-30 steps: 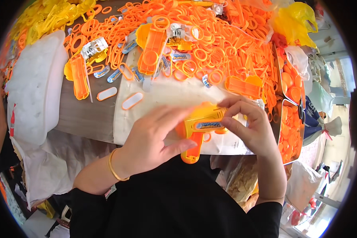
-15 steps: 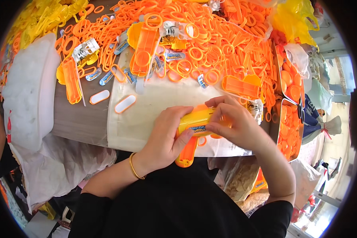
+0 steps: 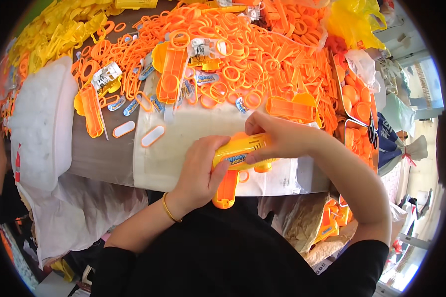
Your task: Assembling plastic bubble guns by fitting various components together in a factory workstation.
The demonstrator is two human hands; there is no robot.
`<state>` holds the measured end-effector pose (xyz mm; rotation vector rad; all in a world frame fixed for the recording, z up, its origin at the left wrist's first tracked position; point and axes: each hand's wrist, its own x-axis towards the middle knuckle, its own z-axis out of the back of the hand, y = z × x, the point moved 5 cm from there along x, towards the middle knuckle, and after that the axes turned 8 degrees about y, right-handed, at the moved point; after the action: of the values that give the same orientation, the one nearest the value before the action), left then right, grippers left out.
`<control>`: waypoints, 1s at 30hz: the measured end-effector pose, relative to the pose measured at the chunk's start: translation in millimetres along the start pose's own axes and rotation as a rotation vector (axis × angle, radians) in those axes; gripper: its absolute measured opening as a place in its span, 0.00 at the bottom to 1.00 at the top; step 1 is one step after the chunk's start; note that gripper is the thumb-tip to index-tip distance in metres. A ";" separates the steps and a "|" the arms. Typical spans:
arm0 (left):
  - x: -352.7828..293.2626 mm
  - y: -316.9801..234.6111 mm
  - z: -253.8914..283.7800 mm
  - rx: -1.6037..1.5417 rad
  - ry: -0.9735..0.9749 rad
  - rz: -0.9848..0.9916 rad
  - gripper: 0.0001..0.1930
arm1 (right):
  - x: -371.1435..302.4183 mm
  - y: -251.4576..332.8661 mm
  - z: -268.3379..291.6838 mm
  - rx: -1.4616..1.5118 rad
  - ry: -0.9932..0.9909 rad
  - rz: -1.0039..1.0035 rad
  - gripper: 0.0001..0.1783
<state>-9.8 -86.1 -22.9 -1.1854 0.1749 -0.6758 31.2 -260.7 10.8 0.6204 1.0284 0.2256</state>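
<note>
A yellow and orange toy gun [image 3: 228, 185] is held above the table's near edge, its orange handle hanging down. My left hand [image 3: 198, 168] is closed around its rear end, with the thumb near the top of the handle. Across the front part reaches my right hand [image 3: 282, 133], its thumb by the blue label [image 3: 237, 159] on the side and its fingers bent over the top. The far side of the gun is hidden. Just beyond the right hand lies a loose blue label piece [image 3: 242, 105].
A big heap of orange plastic parts [image 3: 292, 64] covers the table's far side, with yellow parts [image 3: 64, 32] at far left. Open gun shells [image 3: 172, 74] with white mechanisms lie before it. A white tub [image 3: 42, 123] stands left; boxes of orange caps [image 3: 359, 143] stand right.
The toy gun and both hands appear slightly farther left, while the whole view has shifted a little. My right thumb and fingers have changed their place on the gun's front, uncovering more of its side.
</note>
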 end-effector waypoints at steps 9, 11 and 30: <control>-9.2 0.2 -12.6 -0.093 0.168 -0.229 0.30 | -33.2 5.9 -36.1 -0.110 -0.111 0.090 0.35; -6.3 -21.9 -16.5 -0.074 0.274 -0.389 0.33 | -76.5 0.0 -65.5 -0.211 -0.440 0.223 0.38; 48.5 -57.3 -22.0 0.356 0.184 -0.352 0.16 | -111.2 -73.5 -28.8 -0.156 -1.238 -0.230 0.46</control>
<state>-4.2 -143.1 30.3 -0.8161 -0.0040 -1.0790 -58.1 -359.8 38.8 0.3723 -0.1235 -0.2743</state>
